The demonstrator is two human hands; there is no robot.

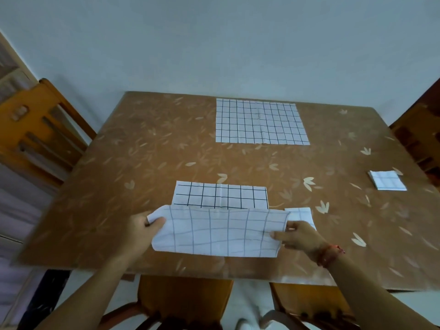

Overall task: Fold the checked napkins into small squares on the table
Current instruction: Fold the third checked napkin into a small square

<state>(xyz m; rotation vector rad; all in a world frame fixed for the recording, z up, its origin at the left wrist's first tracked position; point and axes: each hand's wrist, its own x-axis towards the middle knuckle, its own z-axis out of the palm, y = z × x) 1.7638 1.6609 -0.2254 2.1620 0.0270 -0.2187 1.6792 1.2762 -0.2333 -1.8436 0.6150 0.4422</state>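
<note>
A white checked napkin [219, 225] lies near the front edge of the table [166, 151], its near half raised and folded over towards the far half. My left hand [140, 228] pinches its left corner. My right hand [297, 235] pinches its right corner. A second checked napkin [260, 121] lies spread flat at the far side. One napkin folded into a small square [388, 180] sits at the right. Another small folded piece [301, 215] shows just behind my right hand.
The table wears a brown leaf-patterned cover. Wooden chairs stand at the left [38, 125], at the right [419, 139] and below the front edge [185, 298]. A pale wall rises behind the table.
</note>
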